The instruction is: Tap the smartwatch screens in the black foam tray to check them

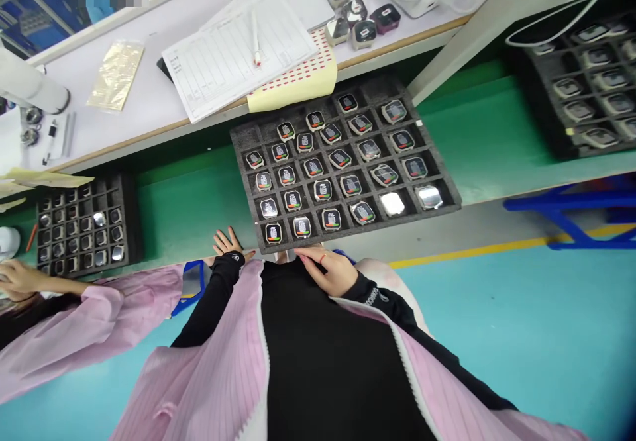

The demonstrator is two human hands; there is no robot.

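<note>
Just beyond the fingertips of the right hand (334, 270), a dark compartmented tray (247, 139) lies over the green shelf (179, 209), bearing rows of square-faced watches (322, 190), most with lit displays. Fingers of the right hand are extended close together at the tray's near edge, though whether they grip it cannot be told; the left hand (227, 242), left of the tray's near corner, has its fingers spread wide with nothing visible in its grasp. Farther forward of both sets of fingers, a pen (255, 37) rests on printed sheets (223, 63).
</note>
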